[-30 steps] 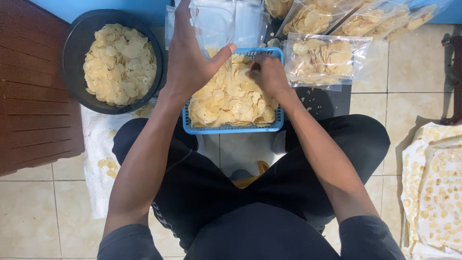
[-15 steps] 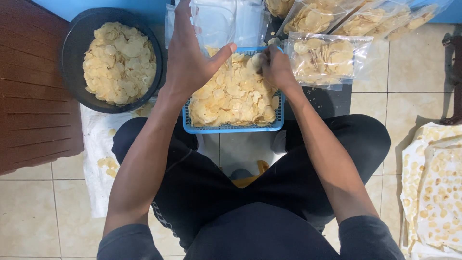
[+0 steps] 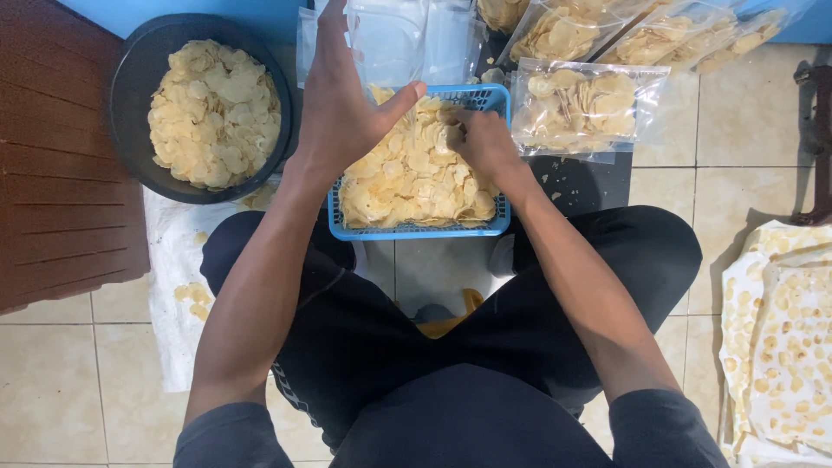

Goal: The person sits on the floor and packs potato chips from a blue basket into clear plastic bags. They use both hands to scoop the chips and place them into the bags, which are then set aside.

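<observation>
A blue plastic basket (image 3: 416, 232) heaped with pale yellow chips (image 3: 407, 182) rests in front of my lap. My left hand (image 3: 342, 100) is raised over the basket's far left side and grips the edge of an empty clear plastic bag (image 3: 407, 39), thumb stretched toward the basket. My right hand (image 3: 485, 147) is down in the basket's right half, fingers curled into the chips. What lies inside its fingers is hidden.
A black round bowl (image 3: 130, 82) of the same chips stands at far left. Filled clear bags (image 3: 589, 108) lie beyond the basket to the right. Brown wooden slats (image 3: 52, 173) are at left, a chip-strewn white cloth (image 3: 780, 338) lies at right, and there is another cloth (image 3: 173, 260) by my left knee.
My right hand slid to the basket's far right corner, then came back down into the chips. The left hand stayed on the bag.
</observation>
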